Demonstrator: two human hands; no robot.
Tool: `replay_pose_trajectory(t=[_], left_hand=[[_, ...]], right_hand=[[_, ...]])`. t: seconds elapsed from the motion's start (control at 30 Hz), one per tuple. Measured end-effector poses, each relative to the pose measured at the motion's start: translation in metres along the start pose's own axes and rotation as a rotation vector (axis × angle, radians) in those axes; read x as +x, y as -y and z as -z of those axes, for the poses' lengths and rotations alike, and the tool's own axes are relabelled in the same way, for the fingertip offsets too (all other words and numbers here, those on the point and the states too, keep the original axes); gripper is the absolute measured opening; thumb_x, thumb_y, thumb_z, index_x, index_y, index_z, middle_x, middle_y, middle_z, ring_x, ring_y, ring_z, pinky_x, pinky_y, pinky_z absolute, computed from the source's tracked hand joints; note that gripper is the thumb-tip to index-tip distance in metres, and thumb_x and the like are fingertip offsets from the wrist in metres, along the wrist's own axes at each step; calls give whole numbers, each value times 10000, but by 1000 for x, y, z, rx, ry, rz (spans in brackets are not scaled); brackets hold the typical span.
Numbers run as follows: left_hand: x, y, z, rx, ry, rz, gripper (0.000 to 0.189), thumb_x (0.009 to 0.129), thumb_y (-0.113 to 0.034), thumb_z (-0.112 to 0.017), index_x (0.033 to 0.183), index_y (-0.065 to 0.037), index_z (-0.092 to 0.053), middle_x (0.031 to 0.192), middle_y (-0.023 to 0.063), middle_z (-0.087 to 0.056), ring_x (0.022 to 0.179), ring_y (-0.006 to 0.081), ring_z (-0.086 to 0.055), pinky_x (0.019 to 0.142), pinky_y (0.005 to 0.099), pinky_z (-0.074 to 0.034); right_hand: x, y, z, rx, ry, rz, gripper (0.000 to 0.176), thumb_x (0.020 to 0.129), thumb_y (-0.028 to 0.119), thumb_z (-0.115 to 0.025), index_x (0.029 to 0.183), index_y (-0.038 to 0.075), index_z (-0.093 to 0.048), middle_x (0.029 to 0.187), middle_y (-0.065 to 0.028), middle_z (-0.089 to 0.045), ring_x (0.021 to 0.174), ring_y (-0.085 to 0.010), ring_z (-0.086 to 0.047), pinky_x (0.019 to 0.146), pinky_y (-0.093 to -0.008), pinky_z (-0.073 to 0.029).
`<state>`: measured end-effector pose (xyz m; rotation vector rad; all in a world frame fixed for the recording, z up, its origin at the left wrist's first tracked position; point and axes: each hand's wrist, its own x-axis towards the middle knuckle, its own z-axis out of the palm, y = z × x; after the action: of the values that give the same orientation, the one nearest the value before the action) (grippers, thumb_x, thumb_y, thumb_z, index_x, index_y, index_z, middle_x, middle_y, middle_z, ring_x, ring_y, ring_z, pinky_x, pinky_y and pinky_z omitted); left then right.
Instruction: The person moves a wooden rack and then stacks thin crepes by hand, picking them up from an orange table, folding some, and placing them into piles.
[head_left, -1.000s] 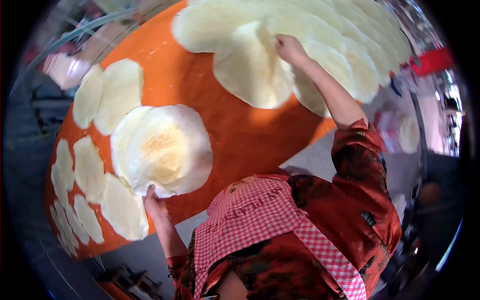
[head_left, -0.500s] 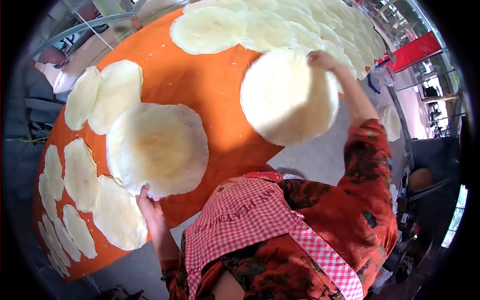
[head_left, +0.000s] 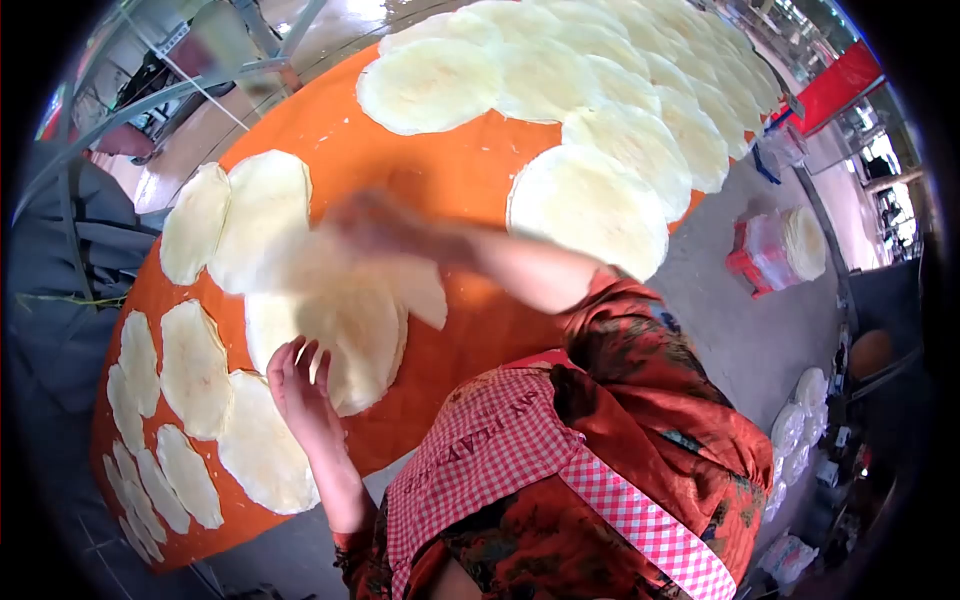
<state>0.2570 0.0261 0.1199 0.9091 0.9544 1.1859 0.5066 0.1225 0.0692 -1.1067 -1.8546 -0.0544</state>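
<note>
Thin pale round sheets lie on an orange table cover [head_left: 480,370]. My left hand [head_left: 303,385] is at the near edge of a central stack of sheets [head_left: 345,330], fingers apart and slightly curled, with nothing visible in them. Above the stack's far side is my right hand [head_left: 380,225], smeared by motion. A blurred, folded sheet [head_left: 422,290] hangs beneath my right hand and wrist; the grip on it cannot be made out. Beyond my right forearm, a round sheet [head_left: 590,205] lies flat at the edge of the overlapping rows.
Overlapping sheets [head_left: 545,75] cover the far right of the table. More sheets [head_left: 195,360] lie at the left. A red container [head_left: 765,255] with a stack of pale discs [head_left: 803,243] stands on the floor at right. Metal bars [head_left: 170,92] cross the upper left.
My right hand has moved left from the right-hand sheet to above the central stack. That sheet now lies flat. A sheet at the stack is now folded and blurred. My left fingers have spread.
</note>
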Motion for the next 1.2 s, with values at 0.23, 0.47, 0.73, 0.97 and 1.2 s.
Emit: replay_pose_trajectory(t=[0.23, 0.47, 0.73, 0.97, 1.2], left_hand=[[-32, 60, 107, -32, -416, 70, 61, 900, -99, -553, 953, -76, -570, 908, 76, -612, 791, 157, -593, 687, 282, -506], [-78, 110, 128, -58, -531, 223, 69, 898, -73, -545, 961, -65, -570, 885, 62, -635, 771, 153, -617, 685, 288, -515], [-78, 115, 140, -103, -364, 199, 86, 901, -60, -529, 974, -64, -574, 904, 68, -633, 805, 166, -608, 737, 325, -516], [-92, 109, 191, -104, -341, 146, 122, 896, -30, -473, 983, -32, -559, 992, 102, -636, 818, 154, -607, 736, 300, -508], [-63, 65, 218, -331, -162, 111, 199, 913, -163, -509, 1082, -61, -534, 1062, 84, -592, 900, 194, -604, 789, 344, -501]], right_hand=[[-20, -183, 200, -56, -123, -1033, 197, 817, 157, -554, 945, 48, -657, 755, -3, -614, 667, -109, -539, 614, -295, -455], [-163, -215, 175, -305, -92, -1008, 267, 760, 28, -514, 1022, 16, -567, 901, -121, -651, 893, -257, -636, 736, -335, -504], [-123, 0, -80, 777, 265, -1506, 319, 787, 186, -704, 991, -14, -561, 816, -81, -616, 632, -151, -597, 556, -266, -501], [-65, 10, -109, 696, 327, -1428, 336, 748, 26, -594, 1075, -47, -568, 961, -144, -632, 810, -214, -630, 680, -348, -530], [164, 149, -39, 339, 563, -557, 346, 726, 39, -613, 1057, -53, -579, 820, -91, -656, 730, -168, -618, 685, -295, -482]])
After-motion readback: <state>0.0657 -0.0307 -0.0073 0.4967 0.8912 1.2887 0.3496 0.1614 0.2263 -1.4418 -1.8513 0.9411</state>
